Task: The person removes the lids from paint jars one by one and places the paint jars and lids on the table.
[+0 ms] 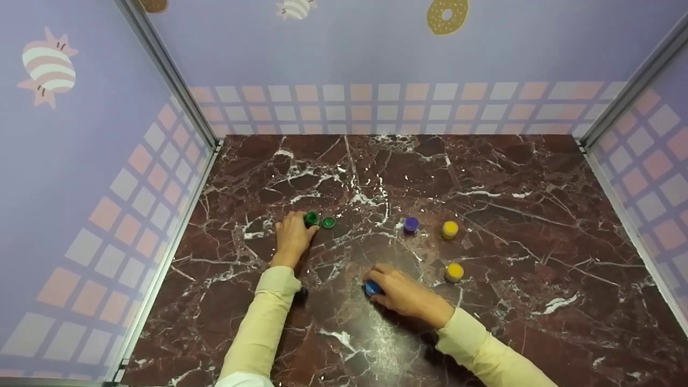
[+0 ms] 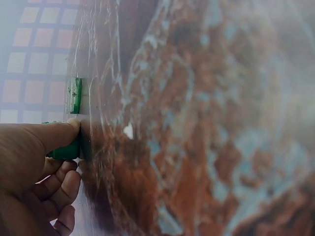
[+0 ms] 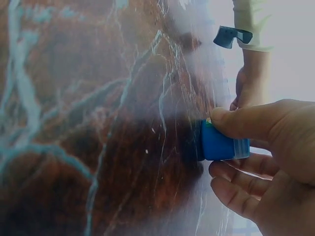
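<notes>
My left hand [image 1: 293,236] grips a small green paint pot [image 1: 311,219] standing on the tabletop; its thumb lies along the pot's side in the left wrist view. Just right of this pot is a low green cap-like piece [image 1: 328,222] with a clear rim [image 2: 75,95]. Nearer the front, my right hand [image 1: 400,293] holds a small blue paint pot [image 1: 372,288] between thumb and fingers. In the right wrist view the blue pot [image 3: 218,141] shows a clear ribbed band at its top end, and its base is at the table surface.
To the right stand a purple pot [image 1: 411,225] and two yellow pots, one farther back [image 1: 450,230] and one nearer [image 1: 454,272]. The marbled brown tabletop [image 1: 516,322] is bounded by patterned panels at left, back and right.
</notes>
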Demonstrator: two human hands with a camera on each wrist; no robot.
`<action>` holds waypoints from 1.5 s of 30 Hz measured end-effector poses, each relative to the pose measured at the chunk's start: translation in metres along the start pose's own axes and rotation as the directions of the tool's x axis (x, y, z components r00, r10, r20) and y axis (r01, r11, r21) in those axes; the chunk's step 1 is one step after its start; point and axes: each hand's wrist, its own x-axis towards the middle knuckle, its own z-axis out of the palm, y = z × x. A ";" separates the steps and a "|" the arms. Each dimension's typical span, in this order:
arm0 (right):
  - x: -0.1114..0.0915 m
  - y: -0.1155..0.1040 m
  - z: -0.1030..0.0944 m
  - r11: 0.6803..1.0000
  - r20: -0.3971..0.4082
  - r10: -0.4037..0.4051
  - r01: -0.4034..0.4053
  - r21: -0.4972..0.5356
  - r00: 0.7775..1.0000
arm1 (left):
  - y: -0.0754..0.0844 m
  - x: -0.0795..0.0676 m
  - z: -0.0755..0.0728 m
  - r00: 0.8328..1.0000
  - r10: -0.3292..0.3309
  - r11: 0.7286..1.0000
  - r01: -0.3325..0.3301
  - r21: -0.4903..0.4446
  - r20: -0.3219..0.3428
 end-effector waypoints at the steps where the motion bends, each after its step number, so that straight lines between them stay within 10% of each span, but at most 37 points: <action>1: 0.000 0.000 0.000 1.000 -0.002 -0.001 0.001 0.000 1.000 | 0.000 0.000 0.000 1.000 -0.002 1.000 0.002 0.001 0.002; 20: -0.001 0.000 0.000 1.000 -0.016 -0.002 0.002 0.011 1.000 | 0.006 -0.024 -0.013 0.995 -0.098 0.978 0.100 -0.183 0.021; 33: -0.001 0.000 0.001 0.999 -0.039 -0.017 0.018 0.027 0.999 | 0.025 -0.073 -0.029 0.996 0.086 0.967 -0.090 -0.239 -0.027; 45: 0.001 -0.003 -0.001 0.998 -0.037 -0.010 0.012 0.058 0.999 | 0.046 -0.116 -0.028 0.954 0.295 0.914 -0.297 -0.275 -0.048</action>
